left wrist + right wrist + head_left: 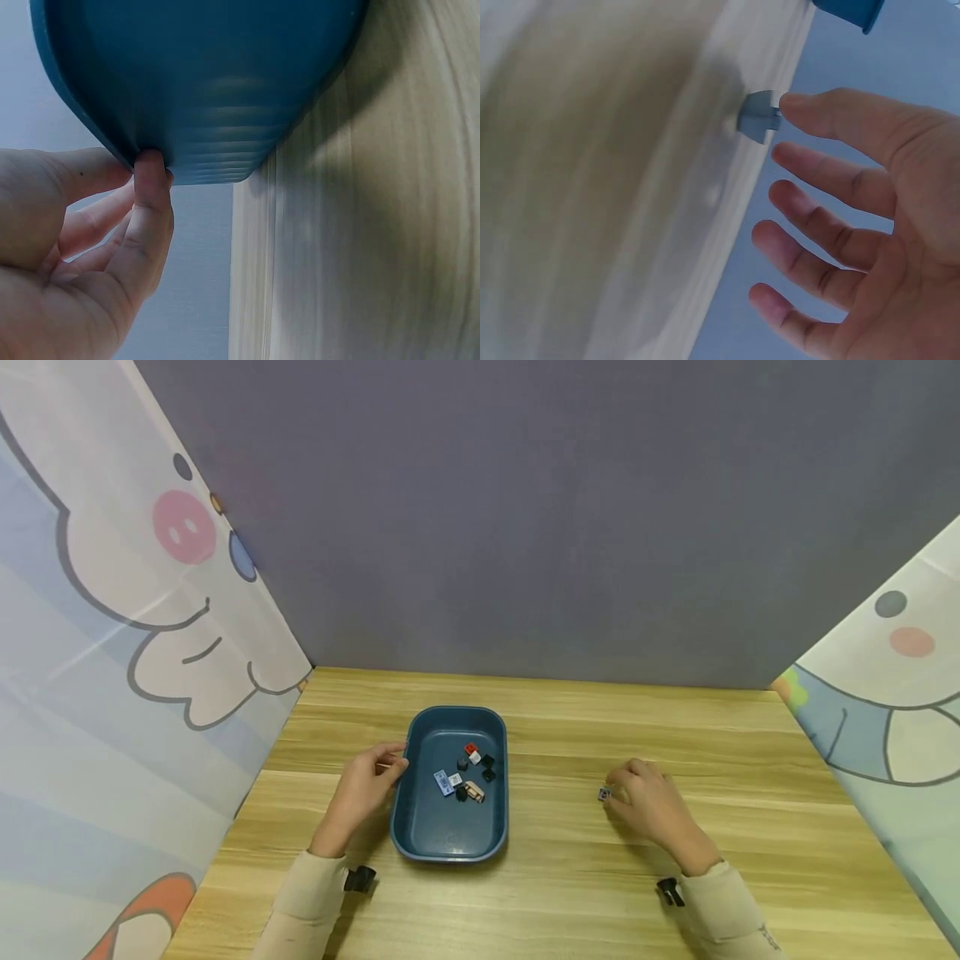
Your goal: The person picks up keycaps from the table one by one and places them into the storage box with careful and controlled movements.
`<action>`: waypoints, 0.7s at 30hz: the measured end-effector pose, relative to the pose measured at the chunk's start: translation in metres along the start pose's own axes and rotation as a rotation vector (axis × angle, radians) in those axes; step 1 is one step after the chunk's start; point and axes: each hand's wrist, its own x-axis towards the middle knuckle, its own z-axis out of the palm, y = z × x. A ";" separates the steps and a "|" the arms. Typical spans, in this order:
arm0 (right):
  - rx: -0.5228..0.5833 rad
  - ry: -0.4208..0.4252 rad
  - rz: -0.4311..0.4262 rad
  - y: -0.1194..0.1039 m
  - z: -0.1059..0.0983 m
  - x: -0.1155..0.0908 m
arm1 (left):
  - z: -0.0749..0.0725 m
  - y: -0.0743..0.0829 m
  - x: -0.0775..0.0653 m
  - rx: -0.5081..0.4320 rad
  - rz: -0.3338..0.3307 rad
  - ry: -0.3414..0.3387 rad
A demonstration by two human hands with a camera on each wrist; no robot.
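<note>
My left hand (366, 787) pinches the left rim of a blue plastic tray (450, 843) between thumb and fingers. In the left wrist view the forefinger lies against the tray's outer wall (217, 142) and the thumb is at its rim. Well to the right of the tray, my right hand (647, 803) is low over the table beside a small grey-blue toy brick (604, 793). In the right wrist view this brick (757, 116) sits on the wood, with the thumb tip right at its studded end and the other fingers loosely spread.
Inside the tray lie several small pieces: a red brick (470, 748), a light blue printed tile (443, 782), a beige piece (475, 792), and some white and black ones. A grey panel (555, 527) stands behind the wooden table (555, 893), with cartoon-print cloths on both sides.
</note>
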 end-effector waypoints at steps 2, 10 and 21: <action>-0.006 -0.006 0.002 0.002 0.002 -0.002 | 0.000 0.000 0.000 0.000 0.002 0.000; -0.019 -0.019 0.018 0.004 0.008 -0.004 | 0.001 -0.001 0.000 -0.001 0.007 0.003; 0.048 0.037 -0.009 -0.006 0.006 0.005 | 0.001 -0.002 0.000 0.005 0.017 0.008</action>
